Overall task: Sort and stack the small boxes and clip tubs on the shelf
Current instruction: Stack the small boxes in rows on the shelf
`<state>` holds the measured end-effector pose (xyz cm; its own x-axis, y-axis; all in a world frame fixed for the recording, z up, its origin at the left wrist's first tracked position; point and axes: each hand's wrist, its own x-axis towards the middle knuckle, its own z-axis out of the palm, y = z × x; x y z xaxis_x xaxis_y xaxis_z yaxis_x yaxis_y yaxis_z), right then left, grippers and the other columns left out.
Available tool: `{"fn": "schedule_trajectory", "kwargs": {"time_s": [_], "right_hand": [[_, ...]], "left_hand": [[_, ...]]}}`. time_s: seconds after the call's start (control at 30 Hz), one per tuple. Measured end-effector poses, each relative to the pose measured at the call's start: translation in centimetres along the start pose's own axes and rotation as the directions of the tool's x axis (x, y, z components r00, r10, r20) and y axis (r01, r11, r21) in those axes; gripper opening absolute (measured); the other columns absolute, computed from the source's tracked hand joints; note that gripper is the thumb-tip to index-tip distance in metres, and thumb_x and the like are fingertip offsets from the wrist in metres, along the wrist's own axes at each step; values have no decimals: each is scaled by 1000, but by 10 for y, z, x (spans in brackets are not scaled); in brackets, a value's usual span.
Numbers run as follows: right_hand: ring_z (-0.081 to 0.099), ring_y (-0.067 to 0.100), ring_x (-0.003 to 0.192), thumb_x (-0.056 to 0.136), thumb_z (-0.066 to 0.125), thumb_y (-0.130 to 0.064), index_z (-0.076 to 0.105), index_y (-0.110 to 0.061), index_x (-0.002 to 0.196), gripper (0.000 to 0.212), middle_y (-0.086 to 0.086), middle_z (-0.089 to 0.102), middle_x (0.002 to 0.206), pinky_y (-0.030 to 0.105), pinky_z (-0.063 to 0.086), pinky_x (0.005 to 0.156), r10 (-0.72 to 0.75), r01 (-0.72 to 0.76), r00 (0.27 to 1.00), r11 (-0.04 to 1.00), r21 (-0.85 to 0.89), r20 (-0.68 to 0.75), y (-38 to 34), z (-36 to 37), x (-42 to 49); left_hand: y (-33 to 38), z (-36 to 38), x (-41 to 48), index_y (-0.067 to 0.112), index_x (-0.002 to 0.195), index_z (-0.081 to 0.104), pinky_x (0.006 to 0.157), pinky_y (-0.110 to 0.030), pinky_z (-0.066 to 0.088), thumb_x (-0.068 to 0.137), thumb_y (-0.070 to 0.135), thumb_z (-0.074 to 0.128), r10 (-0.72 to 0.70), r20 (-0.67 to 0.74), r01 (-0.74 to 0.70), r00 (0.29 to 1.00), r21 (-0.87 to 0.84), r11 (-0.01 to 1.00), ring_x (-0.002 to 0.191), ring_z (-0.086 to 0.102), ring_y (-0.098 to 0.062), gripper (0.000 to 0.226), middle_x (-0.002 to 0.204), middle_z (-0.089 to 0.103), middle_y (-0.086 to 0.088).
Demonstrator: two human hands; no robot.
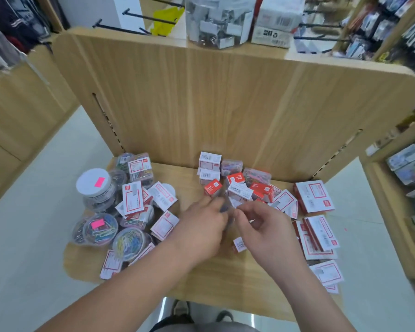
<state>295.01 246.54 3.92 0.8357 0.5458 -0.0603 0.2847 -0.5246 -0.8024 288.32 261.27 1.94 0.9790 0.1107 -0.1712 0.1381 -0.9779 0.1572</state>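
On the wooden shelf [216, 279] lie many small red-and-white boxes and clear tubs of coloured clips. My left hand [201, 226] and my right hand [261, 226] meet at the shelf's middle, fingers pinched together on a small clear box [227, 207] between them; it is blurred and mostly hidden. Just behind the fingers sits a heap of small red boxes [249, 188]. Two white boxes [209, 167] are stacked at the back. Round clip tubs [101, 227] cluster at the left, with a white-lidded tub [94, 184] on top. One small box [239, 244] lies under my right wrist.
Larger flat red-and-white boxes [314, 196] lie in overlapping piles along the shelf's right edge. The wooden back panel [201, 104] rises behind. An upper shelf carries a clear jar [216, 20] and a white carton [278, 17]. The floor and my shoes [181, 307] are below.
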Motion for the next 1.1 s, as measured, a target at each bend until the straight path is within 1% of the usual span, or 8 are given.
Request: {"fn": "schedule_trajectory", "kwargs": {"time_s": [0.13, 0.23, 0.4, 0.53, 0.67, 0.87, 1.0, 1.1], "right_hand": [[65, 7, 64, 92, 64, -31, 70, -29, 80, 13, -15, 71, 72, 40, 56, 66, 5, -5, 1000, 1000, -3, -23, 3, 3, 8], [62, 10, 60, 92, 66, -25, 70, -25, 78, 15, -11, 67, 65, 38, 54, 64, -33, 34, 999, 998, 55, -28, -4, 13, 13], [64, 10, 80, 89, 71, -28, 73, -30, 95, 6, -14, 66, 88, 37, 54, 73, -105, 103, 976, 994, -21, -193, -1, 20, 24], [60, 24, 105, 83, 74, -30, 71, -25, 113, 30, -5, 61, 110, 41, 53, 83, -212, 156, 960, 948, -277, -183, 9, 11, 45], [59, 27, 115, 82, 76, -39, 69, -21, 120, 42, 1, 65, 122, 40, 50, 93, -181, 142, 982, 894, -425, -54, 14, 4, 64], [63, 25, 99, 82, 66, -45, 72, -31, 107, 29, -4, 70, 100, 35, 52, 74, -206, 195, 978, 857, -477, 29, 15, 1, 66], [61, 21, 85, 79, 59, -43, 73, -28, 88, 22, -9, 66, 81, 32, 46, 64, -252, 219, 967, 877, -429, -22, 17, -5, 69], [60, 13, 90, 83, 66, -39, 74, -29, 92, 16, -12, 66, 86, 33, 49, 72, -219, 184, 972, 934, -307, -82, 12, -9, 71]], "left_hand": [[-9, 3, -13, 25, 87, 71, 73, -36, 26, 67, 32, 69, 17, -96, -5, 995, 127, 992, 97, 54, -27, 21, 84, 62, 2], [-17, 5, -30, 25, 72, 66, 68, -38, 21, 52, 41, 81, -56, -117, 79, 992, 201, 977, 82, 56, -28, 29, 66, 59, 2], [-26, 12, -52, 22, 71, 67, 72, -43, 34, 53, 31, 77, -102, -130, 122, 986, 153, 981, 91, 56, -33, 22, 82, 55, -1], [-30, 6, -53, 21, 73, 69, 73, -45, 40, 51, 41, 76, -91, -51, 97, 995, 153, 983, 95, 56, -31, 30, 89, 62, 0], [-44, -34, -16, 26, 115, 67, 95, -43, 46, 86, 46, 57, -100, -137, 91, 986, -68, 993, 117, 51, -26, 36, 127, 58, 3], [-75, -47, 73, 21, 125, 57, 83, -48, 54, 82, 10, 63, -81, -201, 71, 976, -59, 996, 108, 50, -27, 45, 117, 47, 0], [-81, -31, 72, 16, 115, 61, 79, -46, 54, 80, 19, 74, -44, -219, 56, 975, 50, 997, 102, 52, -27, 38, 110, 50, -3], [-86, -21, 71, 15, 113, 60, 78, -46, 54, 87, 27, 72, -48, -211, 49, 976, 1, 999, 100, 54, -26, 31, 111, 48, -3]]}}
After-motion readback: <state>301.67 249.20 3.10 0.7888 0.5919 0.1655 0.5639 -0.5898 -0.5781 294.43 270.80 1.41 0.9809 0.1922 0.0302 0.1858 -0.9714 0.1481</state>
